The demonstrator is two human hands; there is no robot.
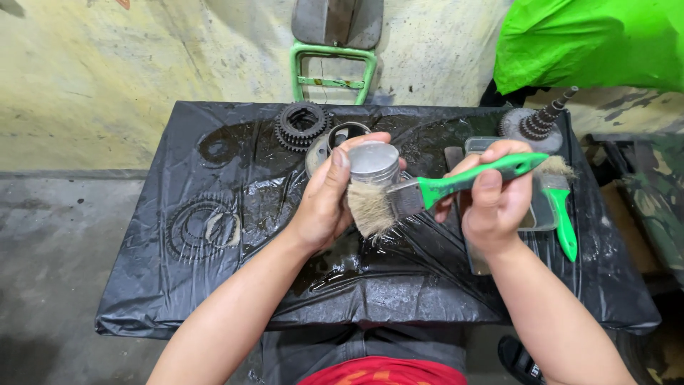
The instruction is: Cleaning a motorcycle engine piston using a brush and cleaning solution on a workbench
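Observation:
My left hand (324,196) grips a round silver metal cylinder part (374,161) above the middle of a table covered in black plastic sheet (214,285). My right hand (491,196) holds a paintbrush with a green handle (470,180). Its pale bristles (370,209) press against the lower side of the metal part, next to my left thumb.
Dark toothed gears (301,125) and a metal ring (347,132) lie at the back of the table. A geared shaft (539,122) stands at the back right. A second green-handled brush (561,210) rests on a clear tray (541,217). A green metal frame (333,68) stands behind.

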